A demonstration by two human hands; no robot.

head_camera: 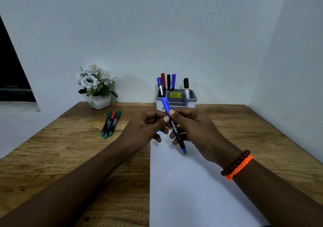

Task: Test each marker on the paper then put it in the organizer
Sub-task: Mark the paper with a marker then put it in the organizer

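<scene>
Both hands, left hand (pixel 148 123) and right hand (pixel 194 129), pinch a capped blue-and-black marker (pixel 173 126) above white paper sheet (pixel 183 183) on wooden surface (pixel 70 148).

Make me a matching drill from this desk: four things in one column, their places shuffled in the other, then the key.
Things:
1. blue-capped black marker
2. three green and red markers
3. white flower pot
4. white paper sheet

Places:
A. lying loose on the wooden desk, left of the hands
B. flat under the hands
C. back left, by the wall
D. in the grip of both hands

Pairs: 1-D, 2-A, 3-C, 4-B
</scene>
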